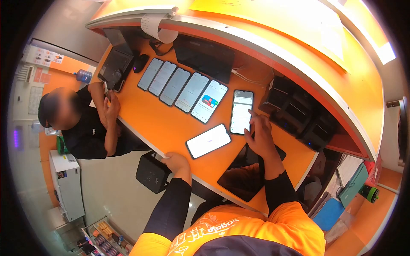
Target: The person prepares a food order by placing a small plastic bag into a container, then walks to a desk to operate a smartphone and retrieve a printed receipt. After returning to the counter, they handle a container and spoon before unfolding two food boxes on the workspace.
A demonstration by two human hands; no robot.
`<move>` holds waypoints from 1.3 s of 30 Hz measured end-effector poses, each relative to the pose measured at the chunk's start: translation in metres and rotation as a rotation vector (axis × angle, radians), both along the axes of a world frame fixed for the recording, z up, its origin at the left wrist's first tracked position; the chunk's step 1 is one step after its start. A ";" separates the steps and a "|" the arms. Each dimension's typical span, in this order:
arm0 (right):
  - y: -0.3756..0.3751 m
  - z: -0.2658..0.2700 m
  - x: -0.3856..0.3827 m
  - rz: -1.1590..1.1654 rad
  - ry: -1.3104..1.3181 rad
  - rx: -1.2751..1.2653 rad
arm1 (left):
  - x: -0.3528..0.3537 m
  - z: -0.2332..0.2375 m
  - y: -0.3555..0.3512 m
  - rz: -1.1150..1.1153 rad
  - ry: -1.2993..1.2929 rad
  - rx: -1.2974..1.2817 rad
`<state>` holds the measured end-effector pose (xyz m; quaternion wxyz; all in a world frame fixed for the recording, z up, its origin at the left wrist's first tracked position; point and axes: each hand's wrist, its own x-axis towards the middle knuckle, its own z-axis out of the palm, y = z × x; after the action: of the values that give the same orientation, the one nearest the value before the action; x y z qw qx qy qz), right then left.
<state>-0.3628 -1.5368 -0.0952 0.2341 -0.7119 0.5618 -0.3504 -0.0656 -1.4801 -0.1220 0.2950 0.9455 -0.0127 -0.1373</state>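
My right hand (261, 135) is over a lit phone (241, 112) lying on the orange desk (171, 123). Its index finger touches the screen, and its thumb lies apart near the phone's lower edge. My left hand (176, 163) rests at the desk's front edge, its fingers curled against it. Between the hands lies another phone (208, 141), turned sideways with a mostly white screen. A row of several lit phones stretches to the left, the nearest one (209, 101) showing a colourful picture. Under my right forearm is a dark glossy tablet (241, 175).
A person (85, 115) in black at the desk's left end holds a phone. A dark laptop (117, 64), a mouse (140, 63) and a dark flat screen (204, 55) line the back. Black boxy devices (294, 111) stand right. A black box (152, 173) is beside my left hand.
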 end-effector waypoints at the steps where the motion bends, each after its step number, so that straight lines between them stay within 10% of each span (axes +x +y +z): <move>1: 0.000 0.000 0.000 -0.003 -0.015 0.004 | -0.001 0.001 0.000 -0.002 0.001 0.002; 39: -0.001 -0.005 -0.007 0.078 -0.008 -0.049 | -0.002 0.006 -0.002 0.030 0.041 0.001</move>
<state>-0.3700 -1.5375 -0.1005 0.2323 -0.7374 0.5241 -0.3573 -0.0680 -1.4823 -0.1158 0.2969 0.9426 0.0075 -0.1524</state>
